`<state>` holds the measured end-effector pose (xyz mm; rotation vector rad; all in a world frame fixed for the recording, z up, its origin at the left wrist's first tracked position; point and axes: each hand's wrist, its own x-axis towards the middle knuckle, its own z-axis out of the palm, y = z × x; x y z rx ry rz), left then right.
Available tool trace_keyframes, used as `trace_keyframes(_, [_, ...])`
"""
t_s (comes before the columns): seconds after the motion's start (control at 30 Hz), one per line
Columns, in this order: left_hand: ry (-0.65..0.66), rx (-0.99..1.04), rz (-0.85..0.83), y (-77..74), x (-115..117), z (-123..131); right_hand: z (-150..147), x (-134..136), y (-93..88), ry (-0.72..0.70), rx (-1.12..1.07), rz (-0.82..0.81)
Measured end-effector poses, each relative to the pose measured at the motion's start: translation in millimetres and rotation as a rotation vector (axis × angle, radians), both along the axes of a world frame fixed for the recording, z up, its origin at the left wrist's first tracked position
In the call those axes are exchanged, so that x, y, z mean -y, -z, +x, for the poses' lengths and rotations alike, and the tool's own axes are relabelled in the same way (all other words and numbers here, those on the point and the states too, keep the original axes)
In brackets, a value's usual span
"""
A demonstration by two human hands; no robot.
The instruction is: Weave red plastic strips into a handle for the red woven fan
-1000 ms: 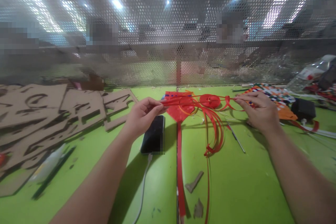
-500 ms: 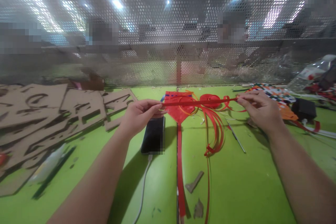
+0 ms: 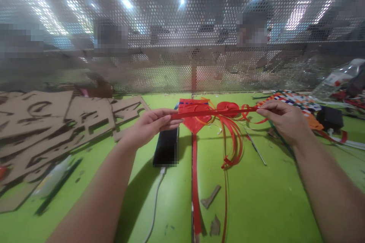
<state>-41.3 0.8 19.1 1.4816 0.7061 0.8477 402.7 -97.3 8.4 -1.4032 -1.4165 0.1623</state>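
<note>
A narrow red strip [image 3: 199, 114] is stretched nearly level between my two hands, above the table. My left hand [image 3: 152, 123] pinches its left end between thumb and fingers. The right end is pinched by my right hand [image 3: 281, 117]. Behind the strip lies a red woven piece [image 3: 196, 123] with a pointed lower end, partly covered by the strip. A coil of red strip [image 3: 227, 109] lies to its right, with looped loose red strips [image 3: 236, 140] in front. Below my left hand rests a black phone [image 3: 166, 148] on a white cable.
Cut cardboard sheets [image 3: 48, 121] are piled at the left, near a glue bottle [image 3: 54, 176]. A pen-like metal tool [image 3: 256, 149] lies right of centre. Beyond my right hand are a multicoloured woven piece [image 3: 299, 100], a black box [image 3: 330, 117] and a plastic bottle [image 3: 338, 79]. Perforated metal [image 3: 159, 60] stands behind.
My left hand has shifted slightly left along the strip, and its lower fingers have straightened a little. My right hand has barely moved, and the strip stays taut.
</note>
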Motion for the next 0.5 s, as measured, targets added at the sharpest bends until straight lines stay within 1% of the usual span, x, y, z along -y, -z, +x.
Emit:
trace_keyframes(0.1, [0.047, 0.077, -0.022, 0.6, -1.5, -3.1, 1.4, 0.6, 0.0, -0.012, 0.006, -0.036])
trace_keyframes(0.17, [0.050, 0.102, -0.011, 0.4, -1.3, -3.1, 1.1, 0.4, 0.2, -0.028, 0.004, -0.057])
trace_keyframes(0.27, [0.005, 0.023, 0.058, 0.4, 0.8, 0.1, -0.8, -0.5, 0.8, -0.039, 0.004, -0.067])
trace_keyframes(0.37, [-0.085, -0.086, 0.120, 2.1, 3.0, 4.1, -3.0, -1.4, 1.7, -0.046, 0.022, -0.062])
trace_keyframes(0.43, [-0.133, -0.116, 0.142, 4.0, 3.4, 5.2, -3.9, -1.7, 2.3, -0.051, 0.034, -0.058])
trace_keyframes(0.5, [-0.146, -0.138, 0.174, 5.8, 2.8, 4.3, -4.1, -1.7, 2.3, -0.050, 0.044, -0.059])
